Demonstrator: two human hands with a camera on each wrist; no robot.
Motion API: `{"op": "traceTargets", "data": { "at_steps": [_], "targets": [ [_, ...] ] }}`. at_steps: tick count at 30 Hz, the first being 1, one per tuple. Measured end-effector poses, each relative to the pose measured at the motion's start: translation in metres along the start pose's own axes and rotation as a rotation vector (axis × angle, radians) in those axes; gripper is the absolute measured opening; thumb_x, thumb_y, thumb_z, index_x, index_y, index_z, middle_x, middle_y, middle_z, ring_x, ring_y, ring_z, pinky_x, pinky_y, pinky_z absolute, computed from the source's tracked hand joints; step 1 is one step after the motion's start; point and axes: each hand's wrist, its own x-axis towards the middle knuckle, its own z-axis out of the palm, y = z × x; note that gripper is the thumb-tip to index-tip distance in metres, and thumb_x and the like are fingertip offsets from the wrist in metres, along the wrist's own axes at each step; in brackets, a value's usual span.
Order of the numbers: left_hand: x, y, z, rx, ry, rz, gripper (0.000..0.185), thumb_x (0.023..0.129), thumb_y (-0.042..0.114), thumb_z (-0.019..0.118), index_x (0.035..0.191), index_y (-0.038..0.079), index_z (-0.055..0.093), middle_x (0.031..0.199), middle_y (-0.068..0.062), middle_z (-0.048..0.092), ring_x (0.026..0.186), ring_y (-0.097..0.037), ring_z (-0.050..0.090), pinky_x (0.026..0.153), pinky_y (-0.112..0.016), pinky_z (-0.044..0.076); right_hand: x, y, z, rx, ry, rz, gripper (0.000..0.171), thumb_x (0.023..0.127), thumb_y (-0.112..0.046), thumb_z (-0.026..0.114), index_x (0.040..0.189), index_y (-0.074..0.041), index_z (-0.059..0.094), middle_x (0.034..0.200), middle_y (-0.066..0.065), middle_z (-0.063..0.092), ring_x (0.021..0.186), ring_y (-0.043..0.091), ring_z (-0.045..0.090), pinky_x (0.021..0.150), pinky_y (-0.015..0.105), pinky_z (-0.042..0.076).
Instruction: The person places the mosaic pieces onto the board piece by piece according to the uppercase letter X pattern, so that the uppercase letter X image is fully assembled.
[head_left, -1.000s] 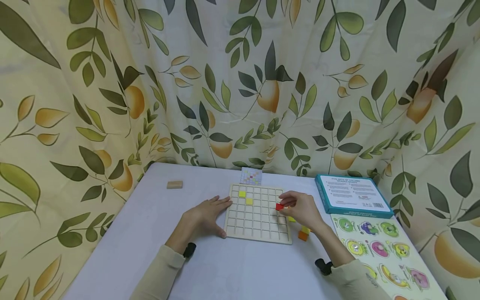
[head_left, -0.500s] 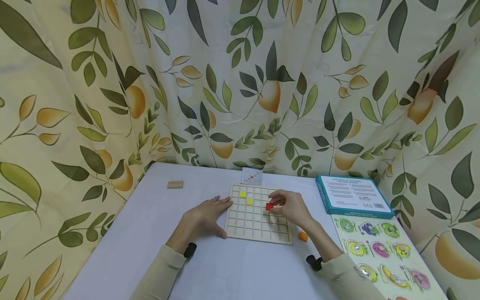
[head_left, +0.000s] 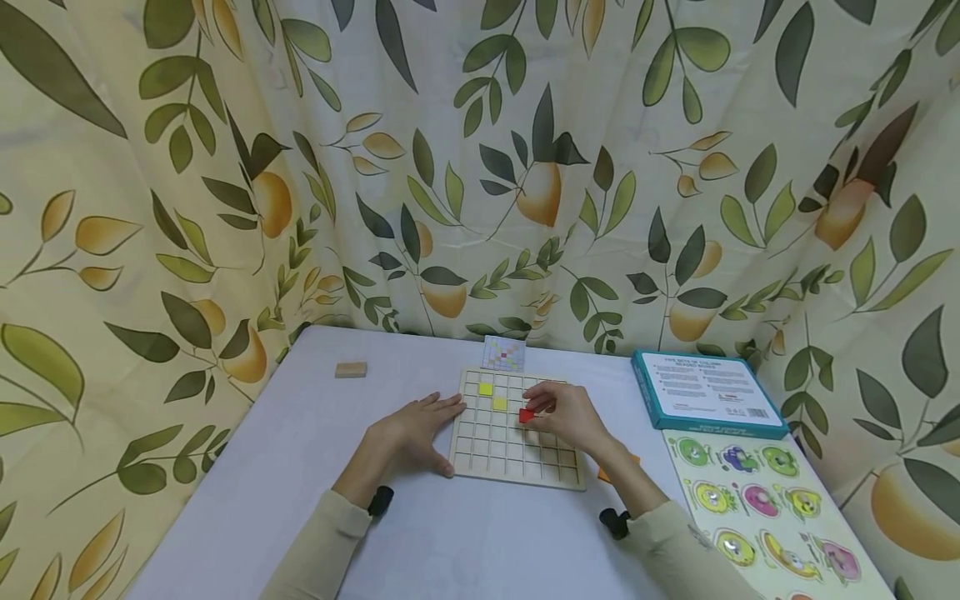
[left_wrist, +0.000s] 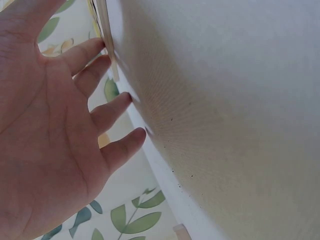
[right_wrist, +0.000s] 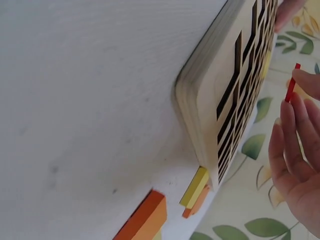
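Note:
A pale wooden grid board (head_left: 487,454) lies flat on the table, with two yellow square tiles (head_left: 499,404) set in its cells. Over the board, my right hand (head_left: 573,421) pinches a thin red square tile (right_wrist: 293,82) between thumb and fingertips; in the right wrist view the tile is held clear of the board. My left hand (head_left: 416,429) rests with spread fingers along the board's left edge, thumb at the near corner. Right of the board lie orange tiles (right_wrist: 145,220) and a yellow tile (right_wrist: 195,188), mostly hidden under my right forearm in the head view.
A small card with a coloured grid pattern (head_left: 504,352) stands behind the board. At the far left sits a small wooden block (head_left: 351,370). A teal-edged box (head_left: 708,392) and a fruit-picture sheet (head_left: 757,500) occupy the right side. A patterned curtain (head_left: 465,167) hangs behind.
My right hand has moved left with the red tile, from the board's right edge to over its middle columns. The left hand has stayed in place.

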Motion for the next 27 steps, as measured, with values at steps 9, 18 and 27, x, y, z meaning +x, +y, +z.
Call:
{"op": "traceTargets", "data": {
  "at_steps": [9,18,27],
  "targets": [
    [0.001,0.0,0.001,0.0,-0.006,-0.013,0.114,0.073,0.055,0.092,0.165,0.026,0.033,0.173,0.008,0.022,0.16,-0.03,0.016,0.127,-0.054,0.022,0.009,0.001,0.012,0.013,-0.03,-0.014,0.042,0.073,-0.007,0.095,0.11,-0.002,0.077,0.091,0.003,0.077,0.081,0.013,0.071,0.079,0.033,0.059],
    [0.004,-0.003,0.003,-0.003,-0.003,-0.021,0.115,0.072,0.057,0.092,0.165,0.028,0.033,0.173,0.01,0.023,0.16,-0.029,0.016,0.127,-0.055,0.023,0.014,-0.001,0.019,-0.015,-0.067,-0.018,0.037,0.075,-0.002,0.092,0.108,-0.003,0.077,0.091,0.004,0.076,0.082,0.016,0.07,0.081,0.037,0.06],
    [0.004,-0.003,0.002,0.021,-0.006,-0.002,0.115,0.072,0.059,0.091,0.165,0.025,0.033,0.173,0.006,0.024,0.16,-0.031,0.018,0.127,-0.054,0.023,0.018,0.004,0.024,-0.072,-0.067,0.021,0.035,0.075,-0.002,0.092,0.107,-0.005,0.077,0.089,-0.001,0.075,0.08,0.01,0.069,0.082,0.035,0.06]
  ]
}}
